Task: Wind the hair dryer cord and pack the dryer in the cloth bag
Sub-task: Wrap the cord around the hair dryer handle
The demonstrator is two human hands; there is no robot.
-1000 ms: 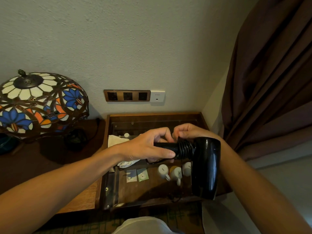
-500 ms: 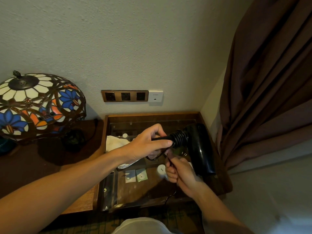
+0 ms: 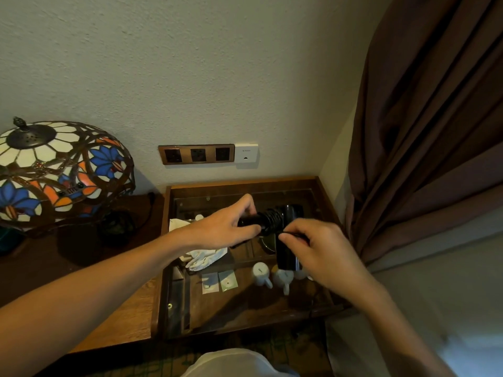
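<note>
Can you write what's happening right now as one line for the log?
step: winding cord | left hand: grips hair dryer handle | right hand: pinches cord | cloth bag: unused

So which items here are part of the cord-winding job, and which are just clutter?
Job:
- hair dryer
- cord, coiled round the handle
- left hand
- right hand
- white cloth, possibly the bag

Lying about:
- stained-glass lamp
- white cups
- sachets
- wall sockets
</note>
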